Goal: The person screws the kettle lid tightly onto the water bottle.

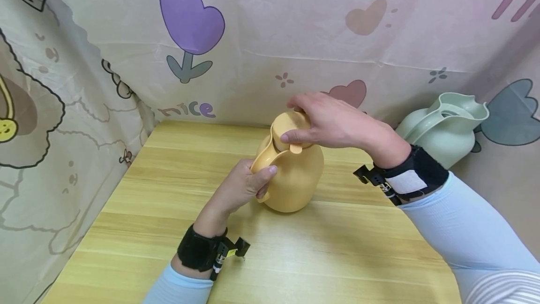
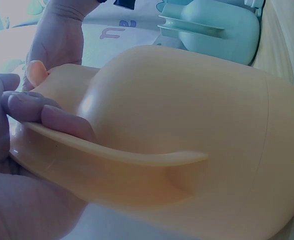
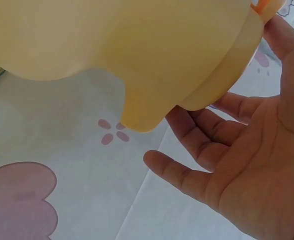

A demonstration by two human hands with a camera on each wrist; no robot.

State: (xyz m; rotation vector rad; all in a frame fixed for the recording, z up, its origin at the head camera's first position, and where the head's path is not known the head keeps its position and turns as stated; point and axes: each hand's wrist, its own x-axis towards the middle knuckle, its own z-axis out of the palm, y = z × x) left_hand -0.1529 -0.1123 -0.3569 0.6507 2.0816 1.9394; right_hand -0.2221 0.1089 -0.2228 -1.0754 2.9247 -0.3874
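Yellow pitcher (image 1: pixel 295 182) in every view: head from above, wrists close up.

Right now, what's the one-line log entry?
left hand: grips handle of yellow jug | right hand: holds jug's lid | green jug: at right

In the head view a fairly bright, even light covers the table (image 1: pixel 291 266), leaving a pale sheen between the jug (image 1: pixel 295 182) and the near edge, a soft, faint-edged shadow beside the jug toward the right edge, and dimmer cloth (image 1: pixel 516 53) beyond that edge. The left wrist view has a cool bluish cast and a milky haze, palest at upper left, with a small white highlight on the jug's shoulder. The right wrist view looks darker and muted, the palm of the right hand (image 3: pixel 259 155) shaded, fine detail slightly soft.
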